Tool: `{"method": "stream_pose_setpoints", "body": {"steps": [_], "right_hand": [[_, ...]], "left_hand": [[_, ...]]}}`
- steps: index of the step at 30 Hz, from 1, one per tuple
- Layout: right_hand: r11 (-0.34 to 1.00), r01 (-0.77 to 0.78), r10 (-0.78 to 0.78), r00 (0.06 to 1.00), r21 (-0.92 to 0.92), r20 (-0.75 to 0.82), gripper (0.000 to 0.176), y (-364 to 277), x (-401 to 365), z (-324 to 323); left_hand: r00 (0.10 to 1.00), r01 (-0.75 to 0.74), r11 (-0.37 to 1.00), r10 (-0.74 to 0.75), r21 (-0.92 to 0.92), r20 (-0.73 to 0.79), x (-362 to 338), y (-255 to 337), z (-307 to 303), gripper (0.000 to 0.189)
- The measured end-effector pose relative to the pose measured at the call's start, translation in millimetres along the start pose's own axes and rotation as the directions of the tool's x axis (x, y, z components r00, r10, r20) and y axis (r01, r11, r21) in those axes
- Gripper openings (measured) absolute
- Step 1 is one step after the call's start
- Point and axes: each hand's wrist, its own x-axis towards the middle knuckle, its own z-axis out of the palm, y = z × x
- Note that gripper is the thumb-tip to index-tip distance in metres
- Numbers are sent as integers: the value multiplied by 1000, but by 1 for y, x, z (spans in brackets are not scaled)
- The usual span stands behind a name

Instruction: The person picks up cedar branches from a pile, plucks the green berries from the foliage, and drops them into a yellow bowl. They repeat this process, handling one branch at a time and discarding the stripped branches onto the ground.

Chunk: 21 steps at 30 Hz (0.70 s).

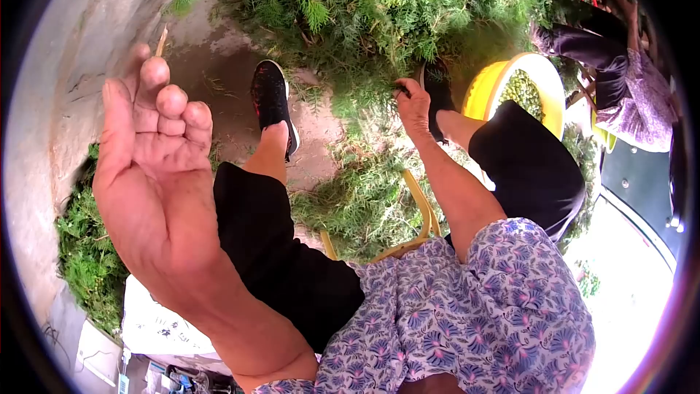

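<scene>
Pinching narrowly, contents unclear, the right hand sits at the near edge of the green branches, which spread ahead; the left hand, farther off, is half-curled, whether around anything I cannot tell.

Can't make out the little dark thing pinched in the right hand, it's way too small. The left hand hides the lower end of some pale stick. Right shoe is partly covered too. Black-clad right knee blocks a bit of the yellow tub, and the other person gets cut off at the view's edge.
</scene>
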Motion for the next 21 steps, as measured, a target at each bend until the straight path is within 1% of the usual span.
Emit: {"method": "stream_pose_setpoints", "body": {"steps": [1, 3, 4, 5, 7, 8, 9, 10, 11, 13, 14, 15, 17, 18, 19, 20, 21], "right_hand": [[1000, -3, 3, 1000, 1, 2, 24, 2, -1, -1], [990, 25, -20, 999, -138, 43, 26, 1, -2, 0], [993, 85, -84, 996, -77, 13, 30, 3, 1, 5], [994, 83, -83, 996, -74, 14, 30, 1, 1, 12], [930, 208, -242, 967, -304, -76, 45, -15, 3, 32], [931, 209, -241, 967, -300, -75, 45, -26, 4, 41], [880, 125, -104, 992, -457, 71, 58, -52, 5, 46], [791, 70, 60, 980, -608, 191, 70, -67, 5, 52], [795, 71, 59, 979, -602, 193, 70, -67, 6, 62], [654, 151, -10, 981, -741, 192, 86, -65, 12, 81], [552, 169, -29, 983, -816, 184, 90, -63, 16, 86], [556, 171, -28, 982, -813, 187, 90, -57, 24, 89], [712, 45, 195, 946, -701, 259, 83, -42, 44, 89], [726, -33, 315, 904, -687, 290, 68, -54, 52, 77], [724, -31, 310, 907, -689, 285, 68, -40, 57, 70], [883, -118, 270, 919, -454, 287, 61, -18, 62, 63], [967, -185, 228, 933, -174, 277, 54, -9, 66, 58]], "left_hand": [[1000, 10, 1000, -10, -5, 3, 1, 0, 0, 33], [1000, 14, 1000, -14, -5, 19, 1, -2, 0, 33], [999, 13, 1000, -13, -11, 35, 2, -2, 0, 33], [999, 13, 1000, -13, -8, 34, 2, -2, 0, 33], [998, 14, 1000, -13, -3, 65, 4, -2, 0, 33], [998, 12, 1000, -12, 0, 64, 5, -2, 1, 33], [997, 17, 1000, -17, -4, 74, 5, -4, 3, 33], [996, 23, 1000, -23, -7, 84, 5, -5, 4, 33], [996, 20, 1000, -20, -1, 83, 5, -6, 5, 33], [995, 36, 999, -35, -4, 99, 6, -7, 7, 33], [995, 34, 999, -33, -7, 90, 7, -8, 9, 33], [996, 32, 999, -32, -2, 86, 7, -8, 10, 33], [997, 30, 1000, -29, -5, 66, 7, -8, 12, 33], [997, 27, 1000, -26, -10, 68, 7, -8, 13, 33], [998, 24, 1000, -23, -16, 58, 7, -8, 14, 32], [999, 21, 1000, -20, -21, 50, 6, -8, 16, 31], [998, 16, 1000, -14, -25, 61, 6, -8, 18, 31]]}}
